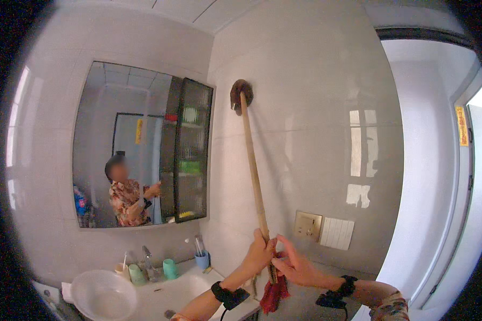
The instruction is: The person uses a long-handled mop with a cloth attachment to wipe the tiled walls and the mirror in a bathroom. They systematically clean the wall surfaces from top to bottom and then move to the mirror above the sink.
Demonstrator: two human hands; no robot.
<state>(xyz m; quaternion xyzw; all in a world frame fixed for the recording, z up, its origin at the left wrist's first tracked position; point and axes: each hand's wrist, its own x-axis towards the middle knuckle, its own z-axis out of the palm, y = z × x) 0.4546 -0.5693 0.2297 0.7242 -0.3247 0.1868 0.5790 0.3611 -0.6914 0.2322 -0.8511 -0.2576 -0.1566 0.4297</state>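
Note:
A long wooden pole (pixel 255 182) slants up in front of me, its round dark brown head (pixel 241 97) pressed against the tiled wall high up. Lower on the pole, my left hand (pixel 261 253) is closed around the wood. Just beside it, my right hand (pixel 299 266) has its fingers at the pole, one raised and the others curled in; part of that grip is hidden. Red cloth (pixel 275 294) hangs below the hands by the pole's lower end. Black straps circle both wrists.
At left, a mirror (pixel 120 139) adjoins a dark-framed glass cabinet (pixel 194 150). Below are a sink (pixel 190 291), a translucent basin (pixel 103 294), cups (pixel 170 269), a blue toothbrush holder (pixel 202 260) and a faucet (pixel 147 257). Wall switches (pixel 308 225) sit right of the pole; a doorway (pixel 431 160) is farther right.

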